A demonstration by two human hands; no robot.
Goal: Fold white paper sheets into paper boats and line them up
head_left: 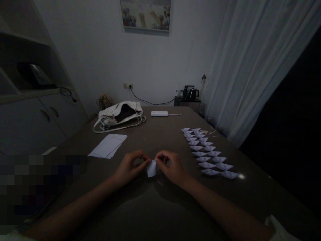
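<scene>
Between my two hands is a small folded piece of white paper (pixel 151 169), raised a little toward me over the dark table (pixel 140 211). My left hand (pixel 131 165) pinches its upper left edge between thumb and forefinger. On the other side, my right hand (pixel 173 165) pinches the upper right edge the same way. To the right stand two rows of folded white paper boats (pixel 209 172), several in each. A stack of flat white paper sheets (pixel 108 146) lies beyond my left hand.
A white handbag (pixel 120 112) rests at the table's far left, its top gaping. Near the far edge lies a white power bank (pixel 159 113) with a short cable. Behind the table, a kettle set (pixel 191 93) stands on a small cabinet beside the curtain (pixel 240 67).
</scene>
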